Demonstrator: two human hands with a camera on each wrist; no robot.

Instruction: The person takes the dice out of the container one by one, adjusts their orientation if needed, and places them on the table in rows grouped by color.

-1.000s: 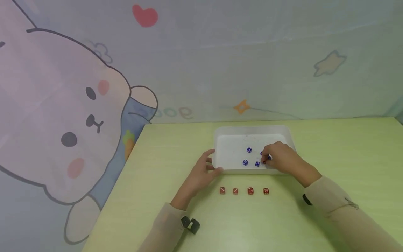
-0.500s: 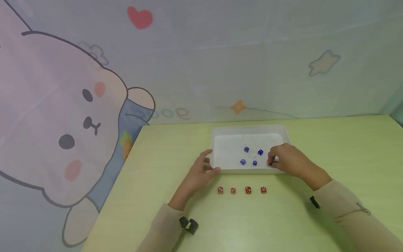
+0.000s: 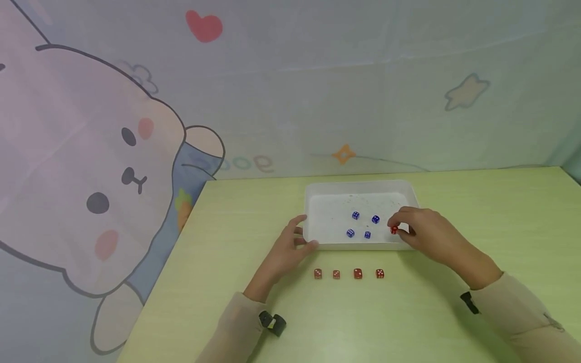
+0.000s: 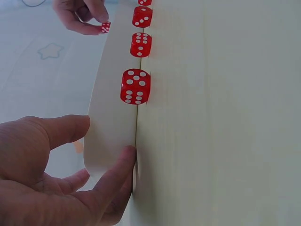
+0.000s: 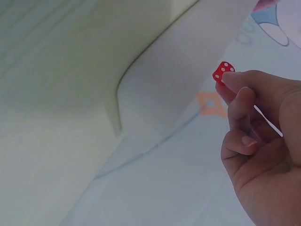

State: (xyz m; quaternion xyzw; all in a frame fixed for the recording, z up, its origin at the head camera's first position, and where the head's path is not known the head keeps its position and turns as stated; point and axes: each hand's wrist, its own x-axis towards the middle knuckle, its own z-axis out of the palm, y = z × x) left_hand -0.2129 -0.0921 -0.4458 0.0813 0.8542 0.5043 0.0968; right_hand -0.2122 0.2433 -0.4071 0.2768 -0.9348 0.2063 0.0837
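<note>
- A white tray [image 3: 329, 214] is sitting right of centre in the head view, its long axis running left to right and its back wall lying near the far edge of the tabletop [image 3: 254, 217]
- The tabletop is stretching past both tray ends and down toward the bottom of the frame
- The right hand [image 3: 428, 232] is reaching in over the tray's right end, its thumb and fingers pinching one red die [image 3: 394, 230]
- That die is hovering over the tray's right part, near the front wall, with room showing between it and four blue dice [image 3: 350, 233] lying to its left
- In the right wrist view it is tilting, one corner pointing toward the upper edge; its sides are looking about equal in length
- The left hand [image 3: 289, 247] is touching the tray's left end and front corner, fingers spreading loosely
- Four more red dice [image 3: 358, 274] are forming a left-to-right row just below the tray
</note>
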